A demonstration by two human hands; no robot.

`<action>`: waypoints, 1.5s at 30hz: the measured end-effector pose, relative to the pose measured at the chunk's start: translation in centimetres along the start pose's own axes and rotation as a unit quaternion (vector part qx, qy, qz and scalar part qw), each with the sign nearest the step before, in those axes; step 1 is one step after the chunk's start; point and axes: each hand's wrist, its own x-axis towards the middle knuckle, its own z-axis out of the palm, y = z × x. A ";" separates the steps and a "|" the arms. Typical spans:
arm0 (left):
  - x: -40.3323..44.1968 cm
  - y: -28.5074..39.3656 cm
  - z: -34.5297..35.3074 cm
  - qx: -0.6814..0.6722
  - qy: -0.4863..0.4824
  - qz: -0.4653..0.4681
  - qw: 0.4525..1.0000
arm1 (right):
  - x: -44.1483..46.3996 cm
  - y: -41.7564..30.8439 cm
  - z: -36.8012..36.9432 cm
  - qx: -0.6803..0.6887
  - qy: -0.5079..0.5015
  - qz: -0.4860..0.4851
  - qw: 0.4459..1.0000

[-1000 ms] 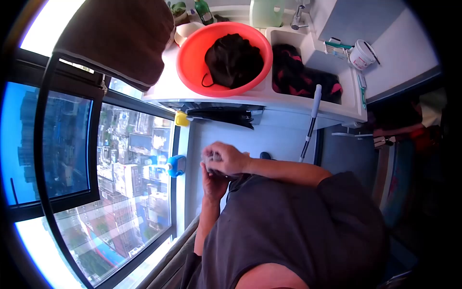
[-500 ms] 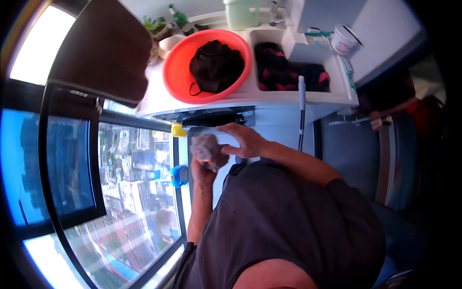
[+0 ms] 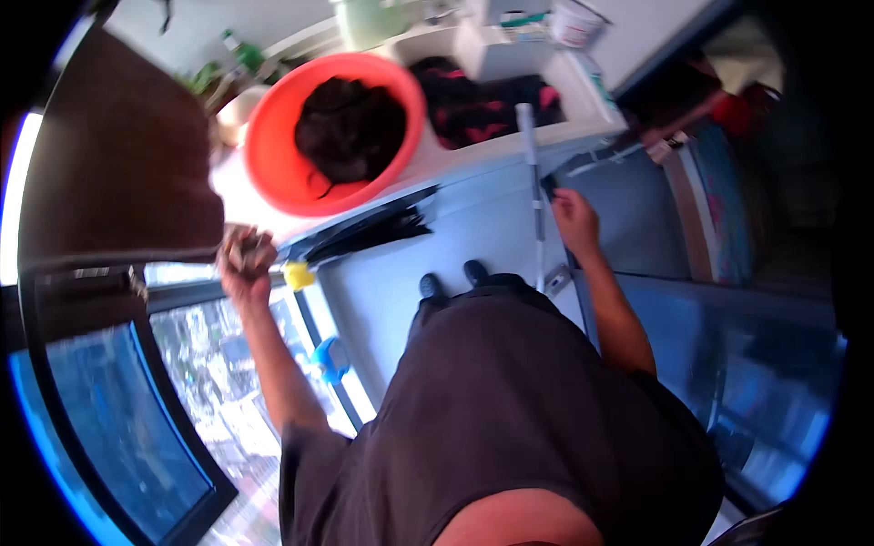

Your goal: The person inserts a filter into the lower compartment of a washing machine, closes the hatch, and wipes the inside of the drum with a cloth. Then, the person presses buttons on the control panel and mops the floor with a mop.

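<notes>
My left hand (image 3: 244, 278) is raised at the left, close to the lower edge of a hanging dark brown cloth (image 3: 127, 173). Its fingers are closed around a crumpled greyish-brown cloth (image 3: 252, 252), blurred by motion. Over on the right, my right hand (image 3: 575, 221) has its fingers curled beside a white and grey pole (image 3: 532, 173). A small dark piece shows at its fingertips; I cannot make out what it is. The red basin (image 3: 273, 173) on the counter holds a dark wet-looking cloth (image 3: 350, 132).
Black and pink cloth (image 3: 482, 105) lies in the white sink (image 3: 583, 100). A green bottle (image 3: 242, 53), a pale green container (image 3: 369, 23) and a white bucket (image 3: 575, 25) stand behind. A window with a blue handle (image 3: 330, 360) is on my left.
My hands have moved apart: the left went up and left with the crumpled cloth, the right swung out to the right beside the pole. The view has shifted and tilted.
</notes>
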 end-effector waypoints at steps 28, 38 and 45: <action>-15.7 -16.9 -5.1 0.455 0.416 -0.026 0.787 | 18.1 -1.9 5.7 0.029 -0.116 -0.056 0.991; -34.4 -32.8 -2.6 0.211 0.596 -0.181 0.753 | 15.4 -1.1 1.4 0.198 0.011 0.005 0.980; -32.0 -31.5 -6.5 0.264 0.493 -0.205 0.803 | 5.9 -6.2 -7.7 0.202 0.031 -0.060 0.977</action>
